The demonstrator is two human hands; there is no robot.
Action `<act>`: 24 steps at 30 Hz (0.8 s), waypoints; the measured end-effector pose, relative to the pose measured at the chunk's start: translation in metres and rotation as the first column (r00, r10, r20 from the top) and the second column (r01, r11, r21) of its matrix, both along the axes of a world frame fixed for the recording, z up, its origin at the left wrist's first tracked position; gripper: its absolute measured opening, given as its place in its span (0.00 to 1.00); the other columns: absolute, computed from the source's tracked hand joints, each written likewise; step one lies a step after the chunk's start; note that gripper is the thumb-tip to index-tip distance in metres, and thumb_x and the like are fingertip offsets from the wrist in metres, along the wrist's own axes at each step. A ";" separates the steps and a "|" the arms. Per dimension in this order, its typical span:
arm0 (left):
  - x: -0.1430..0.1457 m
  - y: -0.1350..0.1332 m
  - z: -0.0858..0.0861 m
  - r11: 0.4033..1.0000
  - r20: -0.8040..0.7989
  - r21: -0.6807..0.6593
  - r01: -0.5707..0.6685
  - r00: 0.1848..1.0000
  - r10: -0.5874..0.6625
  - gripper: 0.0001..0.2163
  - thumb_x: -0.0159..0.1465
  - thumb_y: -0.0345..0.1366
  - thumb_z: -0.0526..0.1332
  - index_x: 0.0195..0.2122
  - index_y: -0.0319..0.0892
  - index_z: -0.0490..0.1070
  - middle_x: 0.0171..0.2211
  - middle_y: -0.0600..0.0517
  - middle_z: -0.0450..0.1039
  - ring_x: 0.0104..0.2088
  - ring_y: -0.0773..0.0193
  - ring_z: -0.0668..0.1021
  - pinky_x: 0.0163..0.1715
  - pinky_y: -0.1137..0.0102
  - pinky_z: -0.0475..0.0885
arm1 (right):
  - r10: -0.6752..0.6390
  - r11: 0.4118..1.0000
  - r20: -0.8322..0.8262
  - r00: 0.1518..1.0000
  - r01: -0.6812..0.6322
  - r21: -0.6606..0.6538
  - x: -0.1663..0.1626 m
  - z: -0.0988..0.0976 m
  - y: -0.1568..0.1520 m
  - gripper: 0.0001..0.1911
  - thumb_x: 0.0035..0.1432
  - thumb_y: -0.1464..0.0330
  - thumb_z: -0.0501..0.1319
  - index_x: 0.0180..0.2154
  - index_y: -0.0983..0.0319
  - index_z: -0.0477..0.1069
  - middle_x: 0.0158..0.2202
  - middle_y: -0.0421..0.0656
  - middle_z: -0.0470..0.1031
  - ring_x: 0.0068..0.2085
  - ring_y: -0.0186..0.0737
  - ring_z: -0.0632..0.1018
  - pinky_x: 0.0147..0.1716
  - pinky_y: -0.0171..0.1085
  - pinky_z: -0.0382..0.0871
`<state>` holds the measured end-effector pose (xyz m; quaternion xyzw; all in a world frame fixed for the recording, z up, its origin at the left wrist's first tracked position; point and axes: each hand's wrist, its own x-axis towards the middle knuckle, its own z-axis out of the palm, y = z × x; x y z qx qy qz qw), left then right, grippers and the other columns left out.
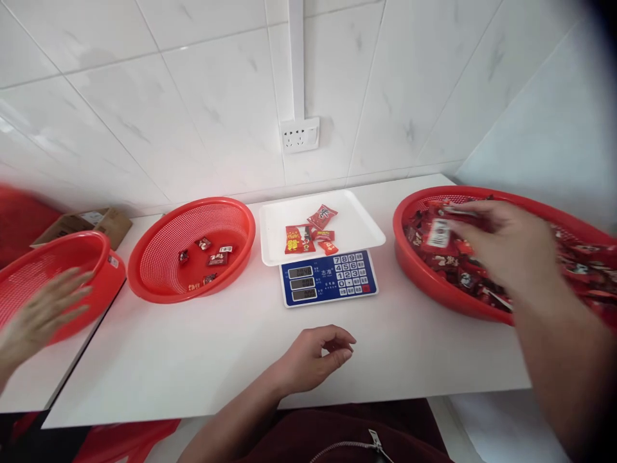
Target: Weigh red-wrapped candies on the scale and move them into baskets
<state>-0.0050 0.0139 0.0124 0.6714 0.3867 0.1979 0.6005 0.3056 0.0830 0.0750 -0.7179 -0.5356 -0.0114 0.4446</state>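
Note:
My right hand (496,238) is over the large red basket (402,254) on the right, closed on a red candy packet (439,235) with a white label. Heaped below it in that basket are many small red and dark wrapped packets (475,280). My left hand (321,357) rests at the front of the table, its fingers loosely curled with a gap to the thumb and nothing held. Just beyond it stands a blue digital scale (330,280). On the scale sits a white tray (274,238) bearing several red and yellow packets (299,239).
Left of the scale, a red mesh basket (166,238) holds several small packets (218,258). A co-worker's hand (45,315) is spread over another red basket (87,241) at far left, near a cardboard box (113,225). A socket (299,135) is on the tiled wall.

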 end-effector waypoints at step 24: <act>0.005 0.003 -0.002 0.990 0.067 -0.079 -0.116 0.990 0.121 0.12 0.59 0.44 0.60 0.35 0.39 0.69 0.31 0.51 0.72 0.30 0.67 0.71 0.32 0.71 0.66 | 0.457 0.389 -0.669 0.586 -0.808 -0.442 -0.114 -0.063 -0.099 0.24 0.59 0.53 0.52 0.52 0.59 0.61 0.29 0.40 0.74 0.29 0.36 0.73 0.30 0.36 0.68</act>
